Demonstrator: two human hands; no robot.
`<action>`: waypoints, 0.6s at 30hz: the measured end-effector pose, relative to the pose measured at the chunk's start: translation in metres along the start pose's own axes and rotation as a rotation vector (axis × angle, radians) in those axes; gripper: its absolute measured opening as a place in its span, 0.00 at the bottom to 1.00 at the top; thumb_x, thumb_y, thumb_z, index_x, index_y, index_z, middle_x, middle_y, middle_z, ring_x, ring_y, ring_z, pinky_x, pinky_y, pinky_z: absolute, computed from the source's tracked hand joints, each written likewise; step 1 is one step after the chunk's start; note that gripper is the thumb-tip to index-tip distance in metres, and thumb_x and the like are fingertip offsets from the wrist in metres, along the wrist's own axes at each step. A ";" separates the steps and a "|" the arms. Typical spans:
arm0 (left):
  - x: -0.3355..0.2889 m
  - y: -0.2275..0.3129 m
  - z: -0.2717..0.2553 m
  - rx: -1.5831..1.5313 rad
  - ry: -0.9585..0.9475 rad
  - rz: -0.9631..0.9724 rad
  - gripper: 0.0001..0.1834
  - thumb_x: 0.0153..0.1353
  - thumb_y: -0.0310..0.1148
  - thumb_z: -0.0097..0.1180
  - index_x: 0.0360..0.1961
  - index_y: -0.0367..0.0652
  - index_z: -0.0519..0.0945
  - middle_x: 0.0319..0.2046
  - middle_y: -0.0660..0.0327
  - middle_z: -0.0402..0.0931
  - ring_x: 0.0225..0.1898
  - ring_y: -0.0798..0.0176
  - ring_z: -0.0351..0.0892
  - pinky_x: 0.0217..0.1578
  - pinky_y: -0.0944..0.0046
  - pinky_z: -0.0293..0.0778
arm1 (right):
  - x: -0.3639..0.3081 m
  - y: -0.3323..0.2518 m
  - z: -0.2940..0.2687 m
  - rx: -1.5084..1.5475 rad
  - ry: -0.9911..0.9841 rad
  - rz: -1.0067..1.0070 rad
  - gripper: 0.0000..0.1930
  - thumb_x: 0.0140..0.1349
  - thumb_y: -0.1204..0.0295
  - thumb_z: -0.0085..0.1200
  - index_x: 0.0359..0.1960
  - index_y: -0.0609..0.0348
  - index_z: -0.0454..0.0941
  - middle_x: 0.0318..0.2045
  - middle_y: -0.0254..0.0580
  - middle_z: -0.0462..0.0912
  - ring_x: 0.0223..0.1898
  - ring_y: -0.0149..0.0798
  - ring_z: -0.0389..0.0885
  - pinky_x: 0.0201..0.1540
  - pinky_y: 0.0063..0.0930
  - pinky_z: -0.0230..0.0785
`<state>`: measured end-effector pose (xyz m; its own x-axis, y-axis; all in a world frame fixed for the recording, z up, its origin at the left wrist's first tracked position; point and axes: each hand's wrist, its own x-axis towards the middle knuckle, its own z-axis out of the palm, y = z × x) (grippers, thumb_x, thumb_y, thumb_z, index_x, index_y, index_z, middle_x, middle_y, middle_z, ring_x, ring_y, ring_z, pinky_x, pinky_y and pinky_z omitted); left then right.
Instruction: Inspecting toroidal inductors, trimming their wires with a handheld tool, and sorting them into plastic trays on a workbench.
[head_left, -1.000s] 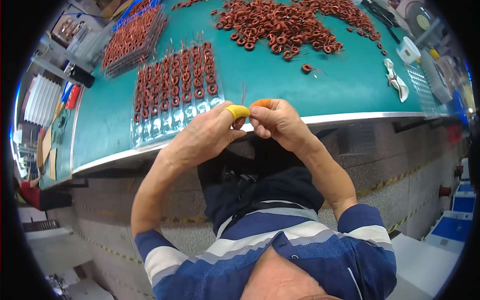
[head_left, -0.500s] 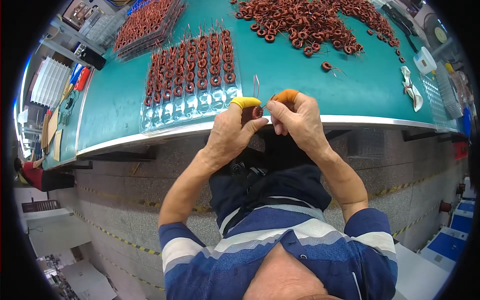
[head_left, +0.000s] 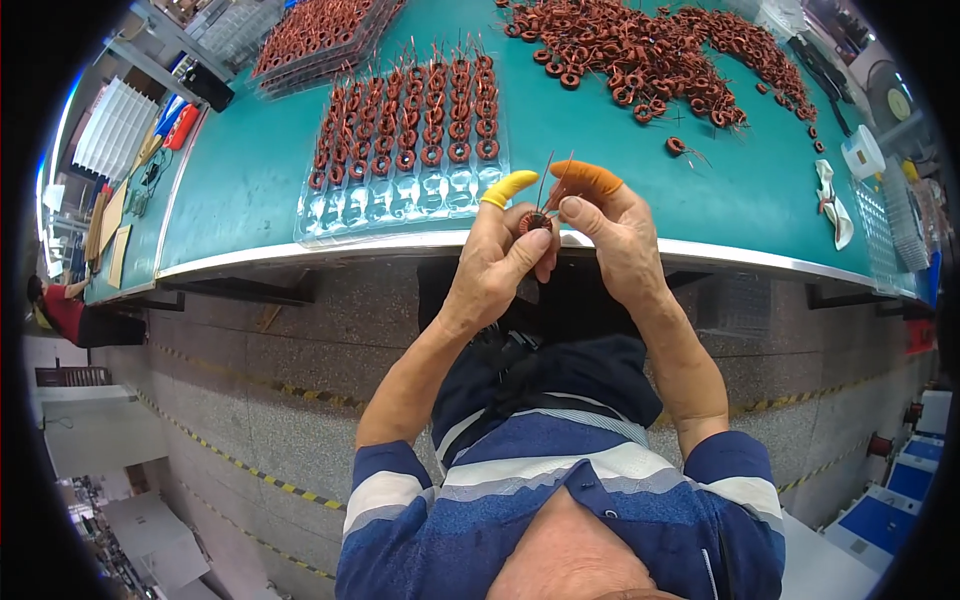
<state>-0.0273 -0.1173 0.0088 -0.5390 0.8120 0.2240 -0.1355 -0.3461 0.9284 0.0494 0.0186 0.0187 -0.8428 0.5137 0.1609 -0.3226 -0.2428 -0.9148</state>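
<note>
Between thumb and fingers, my left hand (head_left: pixel 495 255) grips a copper-wound toroidal coil (head_left: pixel 534 222) at the table's front edge. A yellow cover sits on its index finger. Two thin wire leads rise from the coil. My right hand (head_left: pixel 622 235), with an orange cover on its index finger, pinches at the coil's lead wires from the right. Left of my hands lies a clear plastic tray (head_left: pixel 400 200); coils stand in rows in its far part, and its nearest row of pockets holds none.
A big heap of loose coils (head_left: pixel 640 60) spreads over the far side of the green table (head_left: pixel 270 160). One single coil (head_left: pixel 676 146) lies nearer. Stacked filled trays (head_left: pixel 325 40) stand at the far left. A white cloth strip (head_left: pixel 835 205) and a white container (head_left: pixel 860 150) are at the right.
My left hand has turned the coil so its ring face shows more, and both hands have shifted slightly. The whole view has moved a little, so the table appears displaced to the right and upward.
</note>
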 end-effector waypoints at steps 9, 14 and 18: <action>-0.003 -0.010 0.007 0.052 0.176 -0.112 0.11 0.68 0.33 0.47 0.45 0.37 0.74 0.24 0.67 0.72 0.23 0.76 0.68 0.23 0.76 0.66 | -0.008 0.020 -0.009 -0.124 0.025 -0.058 0.13 0.60 0.72 0.61 0.42 0.65 0.76 0.34 0.36 0.80 0.38 0.25 0.76 0.42 0.19 0.69; -0.004 -0.011 0.003 0.129 0.142 -0.173 0.11 0.68 0.34 0.47 0.45 0.38 0.75 0.23 0.68 0.71 0.21 0.77 0.67 0.22 0.77 0.64 | 0.000 0.014 -0.011 -0.025 0.055 0.073 0.11 0.65 0.67 0.55 0.40 0.63 0.77 0.30 0.33 0.79 0.30 0.24 0.74 0.39 0.18 0.66; -0.010 -0.007 -0.007 0.099 0.100 -0.270 0.12 0.68 0.34 0.46 0.45 0.37 0.75 0.23 0.68 0.71 0.21 0.77 0.67 0.21 0.78 0.63 | 0.004 0.011 -0.016 -0.044 -0.046 0.238 0.09 0.64 0.68 0.54 0.34 0.62 0.78 0.23 0.30 0.74 0.27 0.23 0.69 0.34 0.16 0.63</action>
<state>-0.0264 -0.1264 -0.0019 -0.5743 0.8164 -0.0601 -0.2059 -0.0730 0.9759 0.0492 0.0314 0.0029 -0.9119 0.4079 -0.0451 -0.0945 -0.3156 -0.9442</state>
